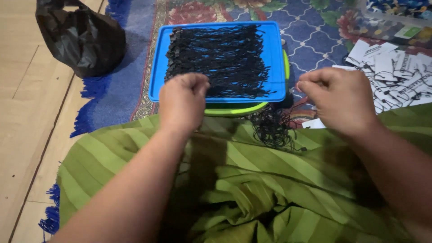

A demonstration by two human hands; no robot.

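Head view, looking down over the lap: a flat blue rectangular plastic lid lies on a rounded lime-green plastic container beneath it, only the green rim showing at the near edge and right side. Spread across the lid is a row of thin black cords, laid side by side and running left to right, with small dark tabs lined up at their left ends. The left hand is at the lid's near edge, fingers curled into a loose fist with the fingertips pinched at the nearest cords; what exactly it has between them cannot be made out. The right hand is just off the lid's right near corner, fingers drawn together in a pinch, apparently on a fine black cord too thin to confirm. Between the hands, below the container, a loose tangle of black cord rests on the green striped cloth covering the lap. Right of the right hand lies a heap of white paper tags with black print. All stands on a blue floral patterned carpet with a blue fringe. At upper left, a black plastic bag sits partly on the pale wooden floor.
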